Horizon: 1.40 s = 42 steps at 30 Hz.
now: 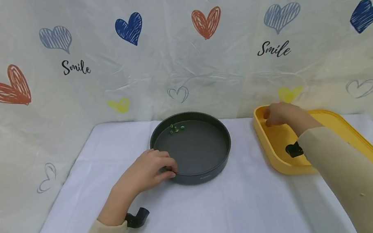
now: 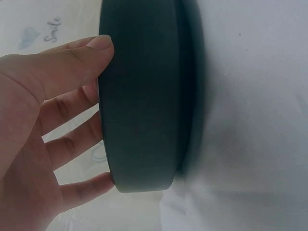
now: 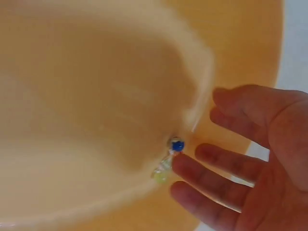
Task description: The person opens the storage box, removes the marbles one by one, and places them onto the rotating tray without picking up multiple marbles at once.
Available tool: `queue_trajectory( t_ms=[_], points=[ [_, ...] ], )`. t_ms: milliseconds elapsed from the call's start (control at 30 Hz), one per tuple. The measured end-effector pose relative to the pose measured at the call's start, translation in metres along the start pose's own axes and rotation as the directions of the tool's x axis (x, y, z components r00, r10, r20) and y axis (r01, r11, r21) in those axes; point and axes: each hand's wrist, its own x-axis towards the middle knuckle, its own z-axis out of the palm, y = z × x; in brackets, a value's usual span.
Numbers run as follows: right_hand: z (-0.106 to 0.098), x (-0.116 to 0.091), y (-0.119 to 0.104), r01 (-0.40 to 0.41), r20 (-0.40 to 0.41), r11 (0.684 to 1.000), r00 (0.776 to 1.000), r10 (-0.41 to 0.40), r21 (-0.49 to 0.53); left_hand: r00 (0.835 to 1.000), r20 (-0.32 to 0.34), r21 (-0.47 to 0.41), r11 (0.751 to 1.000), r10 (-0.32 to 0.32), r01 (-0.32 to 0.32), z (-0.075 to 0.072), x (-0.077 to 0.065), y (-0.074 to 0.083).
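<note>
My left hand [image 1: 150, 168] holds the near-left rim of a round dark grey pan [image 1: 196, 148], the thumb [image 2: 98, 48] at its outer wall and the other fingers along the rim. Several small green marbles [image 1: 176, 130] lie together at the far left inside the pan. Over the far-left corner of a yellow plastic bin [image 1: 272, 155] is my right hand [image 1: 279, 113]. In the right wrist view its fingers are spread and loosely bent, fingertips close to a blue-patterned marble [image 3: 177, 144] and a few clear and yellow-green marbles [image 3: 161, 174] in the corner.
A yellow lid or tray [image 1: 347, 134] with a raised rim lies right of the bin, partly behind my right forearm. A white cloth [image 1: 219, 219] covers the table. Behind it hangs a pale sheet [image 1: 176, 60] printed with hearts and "Smile".
</note>
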Motion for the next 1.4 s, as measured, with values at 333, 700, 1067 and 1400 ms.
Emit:
queue_trajectory(
  t_ms=[333, 700, 1067, 1400],
  points=[
    [0.007, -0.007, 0.010, 0.004, 0.049, 1.000, 0.999, -0.004, 0.005, 1.000, 0.001, -0.003, 1.000, 0.000, 0.000, 0.002, 0.000, -0.001],
    [0.007, -0.008, 0.022, 0.011, -0.044, 0.999, 0.999, -0.013, -0.040, 1.000, -0.021, 0.000, 1.000, 0.023, -0.023, 0.000, 0.000, -0.001],
    [0.010, -0.017, 0.027, -0.032, -0.007, 0.999, 0.999, 0.032, -0.007, 1.000, -0.005, -0.003, 1.000, 0.013, -0.013, 0.002, 0.000, -0.003],
    [0.013, -0.040, 0.028, -0.327, 0.187, 0.908, 0.940, 0.285, 0.262, 1.000, -0.015, 0.001, 1.000, 0.027, -0.027, 0.000, 0.000, -0.003]
  ],
)
